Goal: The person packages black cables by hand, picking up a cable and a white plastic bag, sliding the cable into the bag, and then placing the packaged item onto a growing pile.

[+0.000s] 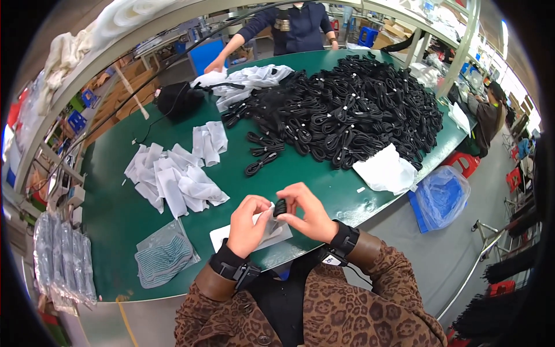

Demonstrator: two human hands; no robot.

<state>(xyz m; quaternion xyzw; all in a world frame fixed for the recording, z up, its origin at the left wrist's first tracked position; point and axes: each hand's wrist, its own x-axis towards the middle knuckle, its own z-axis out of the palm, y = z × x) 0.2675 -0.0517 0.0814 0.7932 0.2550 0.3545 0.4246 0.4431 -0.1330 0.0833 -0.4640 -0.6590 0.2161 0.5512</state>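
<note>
Near the front edge of the table, my right hand (307, 214) is closed on a small black cord bundle (280, 207), its thumb and fingers pinching it. Right beside it, my left hand (248, 224) pinches the edge of a translucent white bag (276, 236). The bag lies partly under my hands, and the cord bundle is at its upper edge; how far inside it is, I cannot tell. Beyond my hands spreads a large heap of black cord bundles (341, 115), folded and tied. A loose pile of translucent white bags (173, 176) lies to the left.
A clear packet with a grey-blue striped item (165, 257) lies at the near left of the green table (110, 231). Crumpled white wrapping (386, 169) sits at the right edge. Across the table stands a person (292, 26), one hand on white bags. A blue bin with plastic lining (442, 196) stands right.
</note>
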